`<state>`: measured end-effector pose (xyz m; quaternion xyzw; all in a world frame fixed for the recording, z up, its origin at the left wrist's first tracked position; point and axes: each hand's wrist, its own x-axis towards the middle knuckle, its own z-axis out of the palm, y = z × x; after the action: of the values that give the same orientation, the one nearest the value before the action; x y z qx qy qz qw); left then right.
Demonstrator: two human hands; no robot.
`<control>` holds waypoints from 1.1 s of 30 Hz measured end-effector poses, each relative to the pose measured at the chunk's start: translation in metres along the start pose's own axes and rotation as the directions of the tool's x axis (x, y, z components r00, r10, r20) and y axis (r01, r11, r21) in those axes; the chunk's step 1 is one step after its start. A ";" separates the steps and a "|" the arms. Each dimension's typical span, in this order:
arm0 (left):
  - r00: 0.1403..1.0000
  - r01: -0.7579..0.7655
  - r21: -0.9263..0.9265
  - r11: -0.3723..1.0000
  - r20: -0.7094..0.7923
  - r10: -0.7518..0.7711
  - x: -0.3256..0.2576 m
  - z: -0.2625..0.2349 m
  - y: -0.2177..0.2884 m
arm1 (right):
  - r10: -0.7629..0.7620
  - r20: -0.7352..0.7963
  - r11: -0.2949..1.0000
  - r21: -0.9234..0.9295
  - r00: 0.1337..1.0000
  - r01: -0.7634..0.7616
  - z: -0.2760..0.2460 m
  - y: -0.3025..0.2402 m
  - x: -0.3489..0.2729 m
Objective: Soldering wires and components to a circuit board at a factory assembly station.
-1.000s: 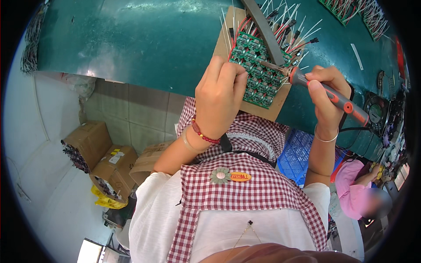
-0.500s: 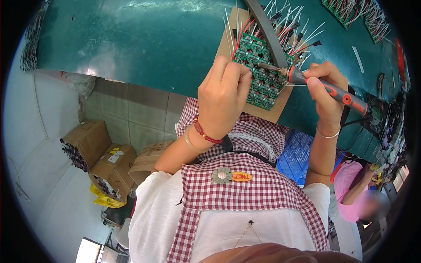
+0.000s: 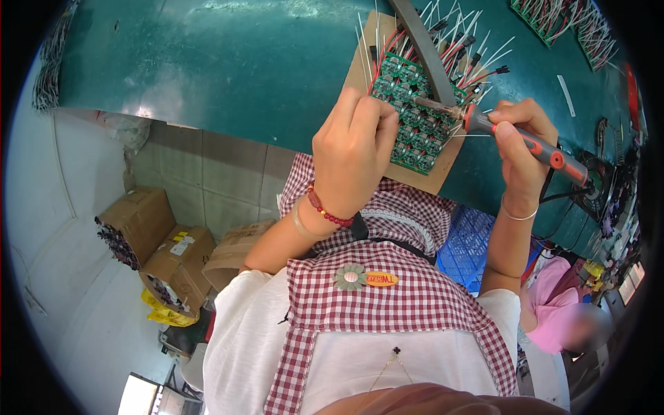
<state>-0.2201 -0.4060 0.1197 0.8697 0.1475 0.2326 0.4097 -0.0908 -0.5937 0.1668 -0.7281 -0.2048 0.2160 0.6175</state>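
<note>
1. Green table (image 3: 207, 69) stretches across the upper part of my view; near its far right corner I see more wired boards (image 3: 531, 21), and a white strip (image 3: 566, 95) lies closer in, toward the right edge.
2. At the table's near edge, right of its middle, a green circuit board panel (image 3: 415, 131) rests on a cardboard sheet (image 3: 443, 168). Red and white wires (image 3: 453, 48) fan out past the sheet's far edge.
3. I have the left hand (image 3: 353, 149) at the panel's left edge, fingers drawn together in a pinch; I cannot tell whether a wire sits between them.
4. I have the right hand (image 3: 522, 149) with its fingers clamped around the handle of a soldering iron (image 3: 553, 158), the metal tip pointing left over the panel. Whether the tip touches a joint, I cannot tell.
5. A grey-brown bar (image 3: 425, 52) slants over the panel, its lower end just beside the tip. As I judge it, the iron needs a low, steady angle to clear it.
6. For clean work, I would want brief heat on one joint, the left fingers well off the hot metal, the panel flat on the sheet, and the loose wires away from the tip.
</note>
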 end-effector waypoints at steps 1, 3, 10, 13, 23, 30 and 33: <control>1.000 0.000 -0.001 1.000 0.000 0.000 0.000 0.000 0.000 | 0.000 0.000 1.000 -0.001 1.000 0.000 0.000 0.001 0.000; 1.000 -0.011 0.025 1.000 -0.017 0.012 0.001 0.001 -0.001 | 0.023 0.010 1.000 -0.006 1.000 -0.023 0.000 0.003 0.000; 1.000 -0.010 0.028 1.000 -0.011 0.010 0.001 0.005 -0.002 | 0.050 0.039 0.999 -0.007 0.998 -0.049 -0.001 0.005 0.002; 1.000 -0.013 0.057 0.998 -0.013 0.013 0.000 0.003 0.000 | 0.047 0.057 0.999 -0.001 0.997 -0.047 0.000 0.005 0.001; 0.992 0.124 -0.020 0.992 -0.037 -0.125 0.003 -0.015 -0.001 | -0.057 -0.033 0.998 0.023 0.998 0.058 -0.004 0.002 -0.004; 0.994 0.104 -0.059 0.993 0.029 -0.103 -0.001 -0.013 -0.003 | 0.015 -0.023 1.000 0.001 1.000 -0.015 -0.001 0.001 -0.002; 0.994 0.107 -0.074 0.991 0.019 -0.106 -0.003 -0.010 0.001 | 0.038 -0.013 0.999 -0.014 0.999 -0.039 0.000 0.000 -0.001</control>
<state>-0.2278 -0.4011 0.1250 0.8461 0.1820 0.2094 0.4551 -0.0918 -0.5942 0.1669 -0.7378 -0.1882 0.2216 0.6092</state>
